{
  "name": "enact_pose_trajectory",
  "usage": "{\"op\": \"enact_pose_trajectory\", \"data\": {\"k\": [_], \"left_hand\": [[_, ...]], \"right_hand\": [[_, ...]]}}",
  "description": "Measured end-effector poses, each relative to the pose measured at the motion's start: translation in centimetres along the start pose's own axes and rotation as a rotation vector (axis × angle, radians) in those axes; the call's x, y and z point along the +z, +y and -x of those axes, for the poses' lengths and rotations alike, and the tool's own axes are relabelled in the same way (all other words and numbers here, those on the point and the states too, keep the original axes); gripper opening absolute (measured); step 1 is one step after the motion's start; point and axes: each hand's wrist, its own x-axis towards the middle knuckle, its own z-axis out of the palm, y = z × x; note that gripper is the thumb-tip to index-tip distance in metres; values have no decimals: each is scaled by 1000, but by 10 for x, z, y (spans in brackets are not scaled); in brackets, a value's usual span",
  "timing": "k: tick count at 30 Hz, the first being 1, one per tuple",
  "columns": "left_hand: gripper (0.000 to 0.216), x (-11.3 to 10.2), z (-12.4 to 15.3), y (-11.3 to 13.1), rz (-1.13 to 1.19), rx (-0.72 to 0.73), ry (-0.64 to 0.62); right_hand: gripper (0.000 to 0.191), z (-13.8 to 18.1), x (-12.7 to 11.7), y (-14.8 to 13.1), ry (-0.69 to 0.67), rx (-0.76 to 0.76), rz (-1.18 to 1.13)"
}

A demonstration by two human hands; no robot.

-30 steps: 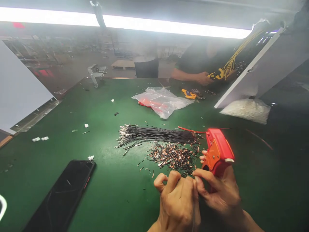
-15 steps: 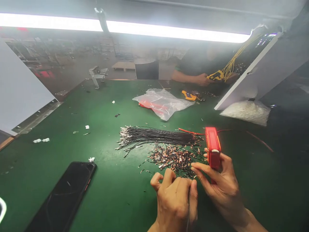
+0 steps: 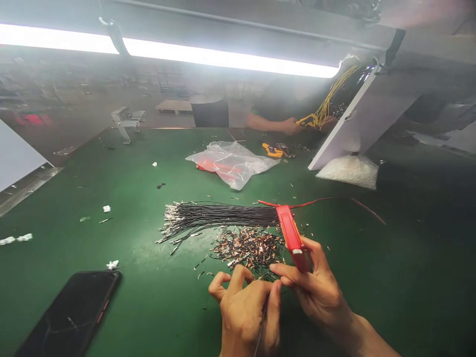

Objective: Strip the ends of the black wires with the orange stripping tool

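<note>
My right hand (image 3: 316, 292) is wrapped round a red hand tool (image 3: 291, 235), which stands edge-on with its head tilted up and to the left. My left hand (image 3: 243, 310) is closed in a pinch on a thin black wire (image 3: 260, 329) that runs down from its fingers. The two hands touch at the fingertips. Just beyond them lies a heap of short copper-tipped wire offcuts (image 3: 247, 246). Behind that lies a bundle of black wires (image 3: 219, 215) with metal terminals at its left end.
A black phone (image 3: 70, 315) lies on the green table (image 3: 156, 297) at the lower left. A clear plastic bag (image 3: 232, 161) with red parts and a white bag (image 3: 347, 171) sit farther back. A person across the table holds yellow wires (image 3: 323, 106). White scraps dot the left side.
The red tool has turned from side-on to edge-on in my right hand. My view has shifted, so hands and table objects sit further left and lower.
</note>
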Motion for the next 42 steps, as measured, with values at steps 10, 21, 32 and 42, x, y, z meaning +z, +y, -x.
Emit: {"op": "enact_pose_trajectory", "data": {"k": [10,21,32,42], "left_hand": [[12,-1,-2,-9,12,-36,-162],[21,-2,-6,-2,80,-24,-62],[12,-4,-9,-16,82,-106,70],[13,-12,-11,-11,-13,91,91]], "right_hand": [[29,-3,-3,1,-8,2,84],[27,-5,-6,9,-22,-3,138],[72,-12,-49,-10,-157,320,-659],[42,-21,-31,-17,0,843,-1319]]}}
